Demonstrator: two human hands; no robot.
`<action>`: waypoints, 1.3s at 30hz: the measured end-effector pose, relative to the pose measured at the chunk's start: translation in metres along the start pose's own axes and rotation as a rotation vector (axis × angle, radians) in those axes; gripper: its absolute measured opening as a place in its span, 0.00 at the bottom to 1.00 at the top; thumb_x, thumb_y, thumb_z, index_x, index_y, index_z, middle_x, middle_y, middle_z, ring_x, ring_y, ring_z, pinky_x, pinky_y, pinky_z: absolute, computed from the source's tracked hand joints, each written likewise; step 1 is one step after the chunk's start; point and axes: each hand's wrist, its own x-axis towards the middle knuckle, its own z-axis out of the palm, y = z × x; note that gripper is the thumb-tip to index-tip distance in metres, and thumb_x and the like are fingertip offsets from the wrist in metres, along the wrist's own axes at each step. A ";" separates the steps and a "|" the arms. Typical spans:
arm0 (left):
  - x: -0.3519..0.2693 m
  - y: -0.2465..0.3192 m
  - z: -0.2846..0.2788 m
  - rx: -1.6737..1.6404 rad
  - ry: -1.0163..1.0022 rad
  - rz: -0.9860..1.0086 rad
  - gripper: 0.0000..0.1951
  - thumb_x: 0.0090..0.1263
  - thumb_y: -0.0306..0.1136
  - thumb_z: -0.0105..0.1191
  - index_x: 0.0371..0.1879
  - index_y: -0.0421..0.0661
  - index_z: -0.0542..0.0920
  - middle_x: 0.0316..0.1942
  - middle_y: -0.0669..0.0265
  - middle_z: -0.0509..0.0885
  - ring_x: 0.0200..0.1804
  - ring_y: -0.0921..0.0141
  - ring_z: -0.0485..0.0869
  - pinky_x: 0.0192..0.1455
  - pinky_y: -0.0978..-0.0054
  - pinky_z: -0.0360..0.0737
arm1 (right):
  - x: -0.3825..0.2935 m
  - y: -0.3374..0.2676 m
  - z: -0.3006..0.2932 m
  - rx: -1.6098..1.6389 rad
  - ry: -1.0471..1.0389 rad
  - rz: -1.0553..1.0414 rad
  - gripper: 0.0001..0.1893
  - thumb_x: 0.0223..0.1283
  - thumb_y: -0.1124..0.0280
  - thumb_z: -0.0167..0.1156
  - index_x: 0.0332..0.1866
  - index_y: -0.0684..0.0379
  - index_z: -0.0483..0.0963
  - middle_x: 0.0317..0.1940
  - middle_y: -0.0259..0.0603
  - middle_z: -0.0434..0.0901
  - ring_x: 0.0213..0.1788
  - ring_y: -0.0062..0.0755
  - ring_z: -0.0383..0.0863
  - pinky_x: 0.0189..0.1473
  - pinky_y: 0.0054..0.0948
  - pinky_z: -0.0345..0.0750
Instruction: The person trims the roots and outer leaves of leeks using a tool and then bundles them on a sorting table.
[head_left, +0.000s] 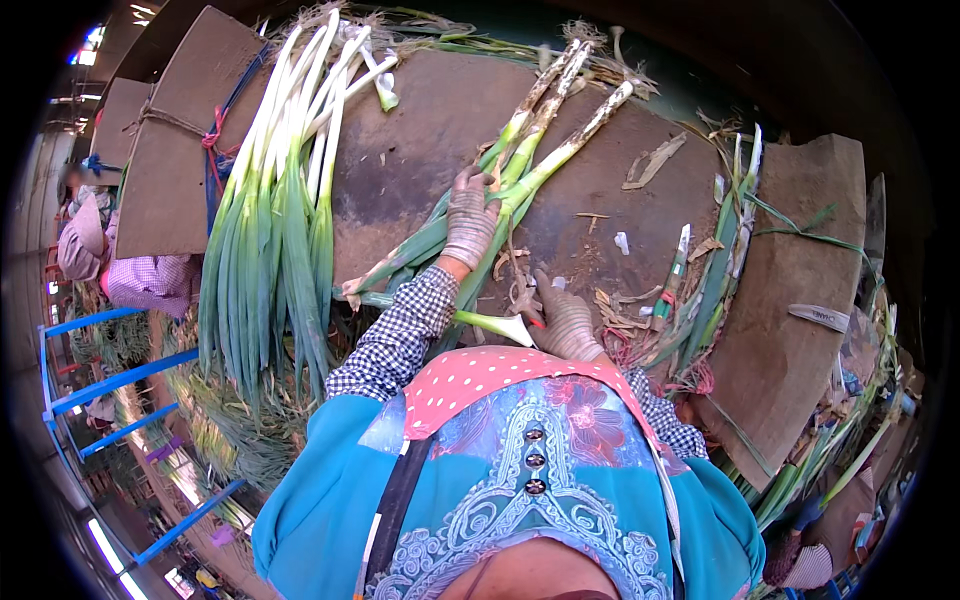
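Observation:
Three soil-streaked leeks (559, 97) lie slanted on the work board, roots at the far edge and green leaves towards me. My left hand (471, 217), in a dirty striped glove, is closed over their stalks where the leaves begin. Lower and to the right, my gloved right hand (566, 319) is beside a withered brown leaf strip (523, 292). A small orange-red bit shows at its fingers; what it holds, if anything, is hidden. Close to my apron, a cut pale leek piece (499, 326) points towards that hand.
Cleaned white-stemmed leeks (281, 165) lie at left, leaves overhanging the edge. A tape-wrapped knife-like tool (670, 281) and leek trimmings (724, 262) are at right. Upright boards (795, 285) flank the worktop (435, 112). Another person (150, 274) is at far left, near blue rails (120, 382).

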 end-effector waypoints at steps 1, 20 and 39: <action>-0.001 0.003 0.000 0.015 0.021 0.023 0.24 0.55 0.24 0.64 0.53 0.46 0.75 0.62 0.50 0.72 0.66 0.50 0.71 0.70 0.57 0.69 | 0.001 0.006 0.005 -0.003 0.017 -0.004 0.42 0.53 0.59 0.67 0.71 0.60 0.57 0.41 0.59 0.82 0.43 0.61 0.84 0.44 0.53 0.80; -0.013 0.045 -0.008 0.602 -0.305 0.194 0.26 0.56 0.40 0.67 0.52 0.42 0.79 0.49 0.55 0.81 0.52 0.56 0.78 0.56 0.58 0.75 | 0.193 0.121 -0.145 -0.026 0.463 0.376 0.37 0.54 0.55 0.68 0.67 0.60 0.63 0.48 0.54 0.85 0.51 0.52 0.86 0.53 0.45 0.81; 0.155 0.041 -0.176 -0.085 -0.136 -0.258 0.25 0.63 0.39 0.61 0.56 0.38 0.75 0.34 0.62 0.81 0.28 0.70 0.78 0.32 0.71 0.81 | 0.044 0.051 -0.023 0.092 0.277 -0.021 0.46 0.47 0.63 0.68 0.74 0.57 0.56 0.41 0.53 0.83 0.45 0.54 0.85 0.47 0.48 0.81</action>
